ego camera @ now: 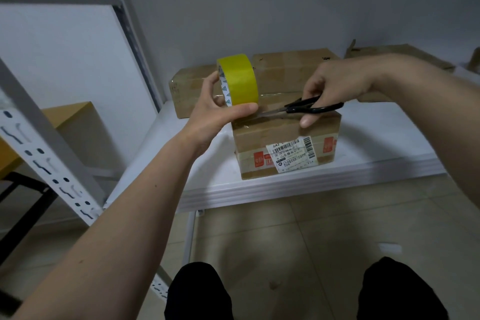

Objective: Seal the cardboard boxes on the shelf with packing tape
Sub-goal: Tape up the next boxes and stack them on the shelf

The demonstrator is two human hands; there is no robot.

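Two hands work together above the front box (pixel 285 148). The left hand (pixel 218 114) has its grip around the yellow tape roll (pixel 239 80): the thumb lies along the bottom of the roll and the fingers curl around its far side, so the roll stands on its edge over the left end of the box top. The right hand (pixel 335 80) holds black scissors (pixel 304 108), with fingers through the handles and one finger stretched down to touch the box top. The blades point left, toward the tape just under the roll. I cannot tell whether the blades are apart or together, because that part is blurred.

A shiny strip of tape seems to run along the top seam of this box. So, in my judgement, the step in hand is cutting the tape free from the roll. The next move calls for a tight strip between roll and box, then a clean cut close to the box edge, and after that pressing the loose end down flat.

The box stands near the front of the white shelf (pixel 376 161). Three other boxes (pixel 293 70) lie behind it, near the wall.
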